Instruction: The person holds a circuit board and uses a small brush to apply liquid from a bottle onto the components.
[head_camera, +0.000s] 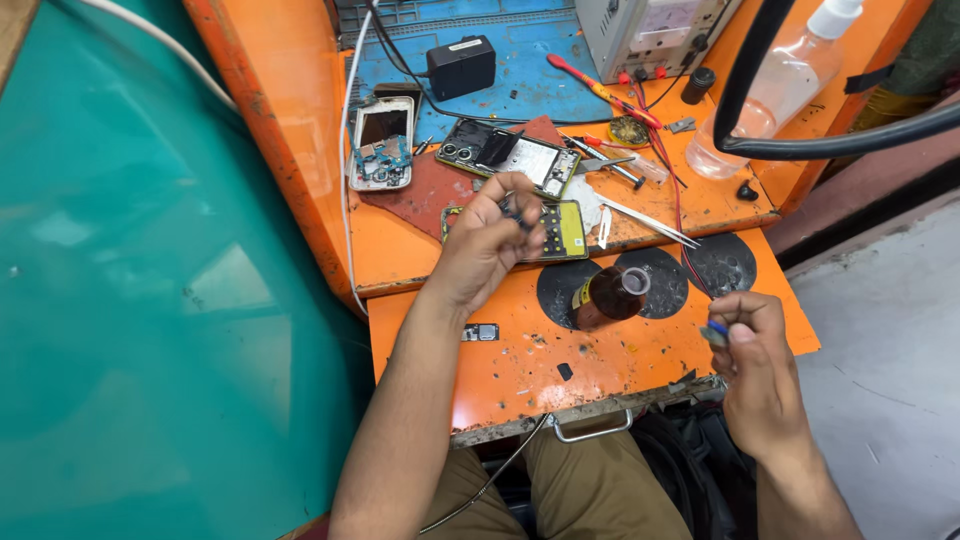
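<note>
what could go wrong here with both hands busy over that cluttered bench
The open brown bottle stands between the left hand and right hand; a stray elbow might tip it. The opened phone lies exposed beside loose tweezers, which could scratch or short it. The small part near the drawer edge could get swept off.

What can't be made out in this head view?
- Item in left hand: small, dark, mostly covered by its fingers.
- Item in right hand: only a blue tip shows, too small to identify.
- Power supply: cut off by top edge.
- Phone under the left hand: partly hidden by it.
</note>
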